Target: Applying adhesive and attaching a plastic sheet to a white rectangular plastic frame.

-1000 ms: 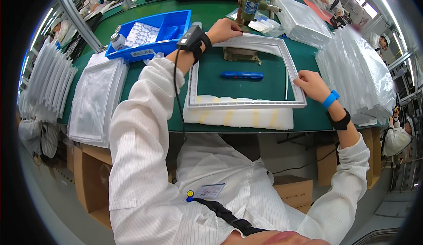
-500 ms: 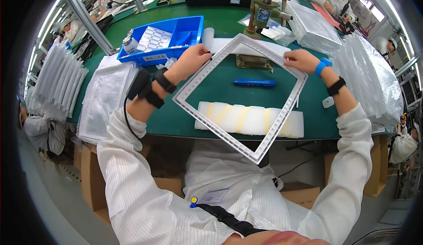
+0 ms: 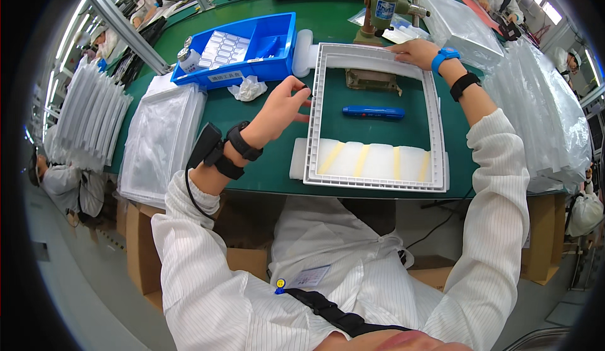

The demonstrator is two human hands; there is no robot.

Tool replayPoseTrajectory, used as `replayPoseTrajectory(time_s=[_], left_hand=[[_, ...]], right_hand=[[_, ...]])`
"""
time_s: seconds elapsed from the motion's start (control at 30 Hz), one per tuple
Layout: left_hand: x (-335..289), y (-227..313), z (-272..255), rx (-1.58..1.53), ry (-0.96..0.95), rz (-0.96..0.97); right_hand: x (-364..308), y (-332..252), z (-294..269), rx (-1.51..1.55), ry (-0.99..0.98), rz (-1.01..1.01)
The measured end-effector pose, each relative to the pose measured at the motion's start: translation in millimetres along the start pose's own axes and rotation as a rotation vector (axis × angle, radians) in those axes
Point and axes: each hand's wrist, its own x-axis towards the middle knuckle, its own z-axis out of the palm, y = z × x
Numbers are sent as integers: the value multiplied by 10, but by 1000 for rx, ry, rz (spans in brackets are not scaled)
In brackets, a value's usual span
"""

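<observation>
A white rectangular plastic frame (image 3: 372, 183) is held over the green table, its lower edge across a white foam block (image 3: 353, 157) with yellow stripes. My right hand (image 3: 417, 54) grips the frame's far bar near the right corner, fingers closed on it. Beside the left bar is my left hand (image 3: 283, 110), its fingers apart and their tips close to the bar. Whether they touch it I cannot tell. Through the frame's opening shows a blue marker (image 3: 373, 112) on the table. A white strip (image 3: 305, 54) lies behind the far bar, partly hidden by it.
A blue divided tray (image 3: 217, 78) with bottles and a label sheet stands at the left, crumpled tissue (image 3: 247, 88) before it. Behind the frame rises a green press (image 3: 383, 7). Plastic-wrapped stacks (image 3: 161, 140) flank the work area. Other people sit farther off.
The frame has turned from a diamond position to nearly square with the table edge. My left hand has moved nearer and come off the frame's bar; my right hand has moved farther away, still gripping.
</observation>
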Motion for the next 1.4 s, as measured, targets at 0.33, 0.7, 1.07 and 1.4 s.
replayPoseTrajectory(time_s=[0.33,0.7,1.07,1.4], left_hand=[[69,7,-63,46,-32,-28],[1358,258,550,492,102,720],[1944,175,721,620,19,721],[1997,250,922,499,-34,788]], right_hand=[[29,26,192,-50,76,17],[-53,-29,157,-33,165,-2],[314,591,-1407,641,972,279],[1652,1839,-1788,-450,1097,57]])
